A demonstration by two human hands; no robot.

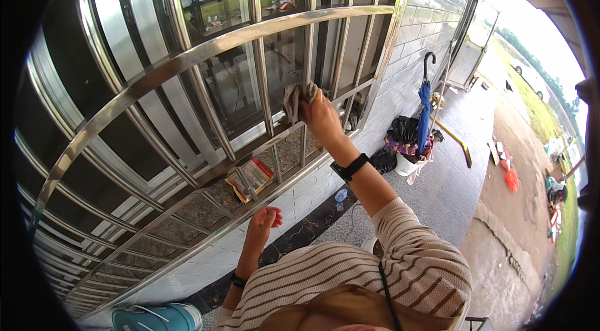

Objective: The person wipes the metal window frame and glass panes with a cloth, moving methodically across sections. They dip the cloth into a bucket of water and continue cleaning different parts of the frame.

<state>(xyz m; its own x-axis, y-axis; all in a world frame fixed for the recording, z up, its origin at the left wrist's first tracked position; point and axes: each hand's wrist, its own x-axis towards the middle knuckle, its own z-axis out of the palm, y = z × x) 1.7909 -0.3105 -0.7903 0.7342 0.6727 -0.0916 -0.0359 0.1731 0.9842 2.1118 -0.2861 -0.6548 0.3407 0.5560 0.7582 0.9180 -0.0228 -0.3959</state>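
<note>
My right hand grips a grey-brown cloth, which is wrapped against an upright bar of a stainless steel window grille, just above a lower cross rail. Part of the cloth hangs loose on the bar's left side. Lower down, my left hand is held in front of the grille with its fingers curled, touching no bar; I see nothing in it. A red and yellow printed packet lies on the stone sill behind the lower bars. Sliding window panes stand behind the grille.
A blue umbrella stands in a white bucket with black plastic bags by the tiled wall. Near it lies a yellow-handled tool. A teal bucket sits at the bottom left. A blue plastic item lies on the floor below the grille.
</note>
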